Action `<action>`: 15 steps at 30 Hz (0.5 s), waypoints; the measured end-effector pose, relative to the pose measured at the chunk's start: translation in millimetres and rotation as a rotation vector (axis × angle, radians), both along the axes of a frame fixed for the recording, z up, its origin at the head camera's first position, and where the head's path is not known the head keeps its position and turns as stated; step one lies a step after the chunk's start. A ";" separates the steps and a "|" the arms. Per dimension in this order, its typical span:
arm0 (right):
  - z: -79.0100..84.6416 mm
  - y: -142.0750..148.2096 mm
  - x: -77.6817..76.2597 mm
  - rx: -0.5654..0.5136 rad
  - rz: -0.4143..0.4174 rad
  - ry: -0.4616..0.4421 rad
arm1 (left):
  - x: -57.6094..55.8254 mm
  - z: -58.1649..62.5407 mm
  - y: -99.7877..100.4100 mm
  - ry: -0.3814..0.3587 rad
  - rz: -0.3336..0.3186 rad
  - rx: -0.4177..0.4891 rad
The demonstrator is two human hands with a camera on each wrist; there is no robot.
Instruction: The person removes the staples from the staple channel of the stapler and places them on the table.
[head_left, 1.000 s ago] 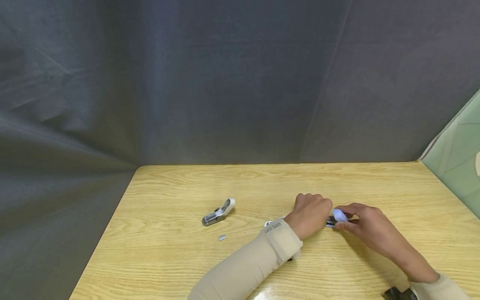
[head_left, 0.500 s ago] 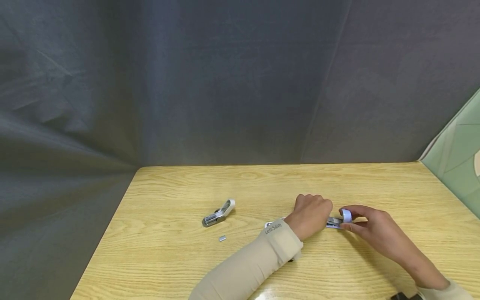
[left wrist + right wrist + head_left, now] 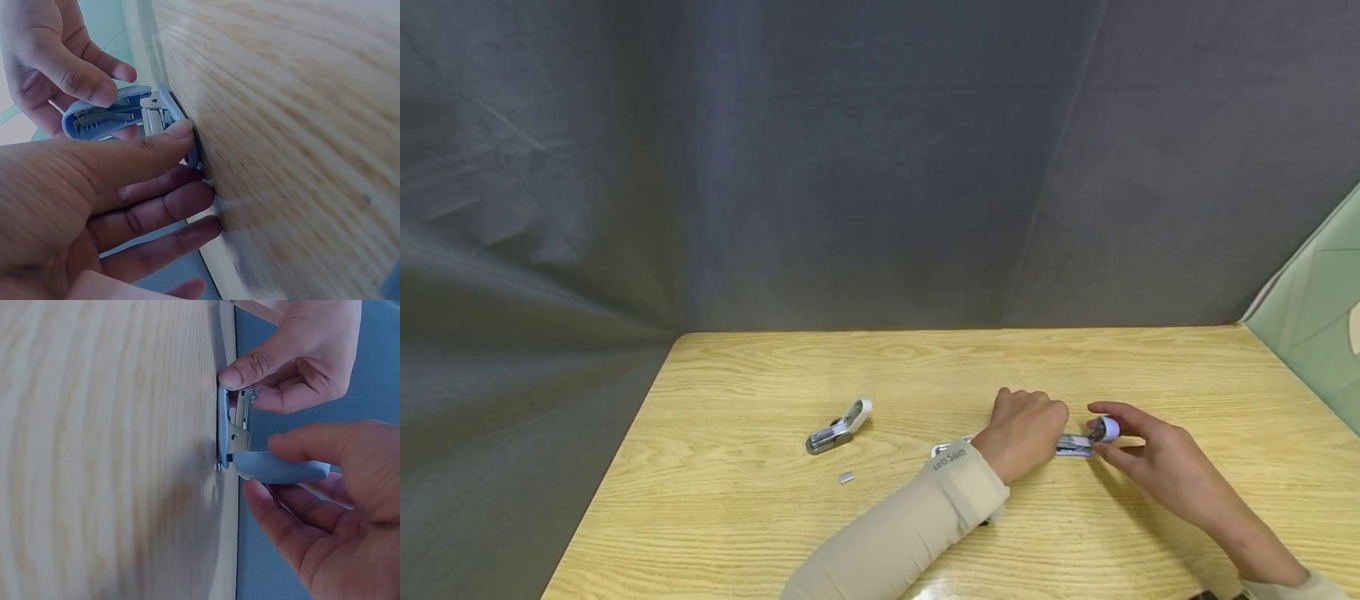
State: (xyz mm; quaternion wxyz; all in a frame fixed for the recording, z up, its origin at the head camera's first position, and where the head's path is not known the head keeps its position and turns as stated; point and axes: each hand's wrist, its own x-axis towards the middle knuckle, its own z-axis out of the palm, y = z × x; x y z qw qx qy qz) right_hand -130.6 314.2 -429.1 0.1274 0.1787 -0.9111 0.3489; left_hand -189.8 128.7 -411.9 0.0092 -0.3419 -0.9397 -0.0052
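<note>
A light blue stapler (image 3: pixel 1075 446) stands on the wooden table with its top cover (image 3: pixel 281 469) swung far back. Its metal staple tray (image 3: pixel 242 422) is exposed, and the hollow inside of the cover (image 3: pixel 103 119) faces the left wrist camera. My left hand (image 3: pixel 1026 429) pinches the front end of the base between thumb and fingers, hiding that end in the head view. Around the raised cover, my right hand (image 3: pixel 1161 458) has its thumb on one side and fingers on the other.
A grey and white stapler (image 3: pixel 835 433) lies opened up to the left. Near it is a small silver strip (image 3: pixel 847 477), seemingly staples. A white-rimmed object (image 3: pixel 938 451) is mostly hidden behind my left sleeve. Dark cloth (image 3: pixel 865 167) hangs behind the wooden table (image 3: pixel 737 500).
My right hand has moved right, swinging the stapler's cover back and away from the tray. More of the metal tray shows. The left hand has stayed nearly still on the base.
</note>
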 end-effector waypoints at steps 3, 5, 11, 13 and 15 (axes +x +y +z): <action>-0.4 2.4 1.4 0.004 0.005 -0.013 | 0.8 -0.2 0.4 -0.006 -0.002 0.001; -0.4 3.6 2.4 0.005 0.008 -0.020 | 1.0 -0.6 0.3 -0.004 -0.006 0.002; 1.1 5.5 3.5 0.026 -0.005 -0.027 | 0.8 -0.5 -0.4 0.005 -0.011 0.014; 1.3 5.4 3.7 0.028 -0.015 -0.037 | 1.1 0.1 -0.8 0.004 -0.009 0.014; 0.5 5.0 4.2 0.035 -0.029 -0.053 | 1.2 0.1 -1.6 0.006 -0.006 0.015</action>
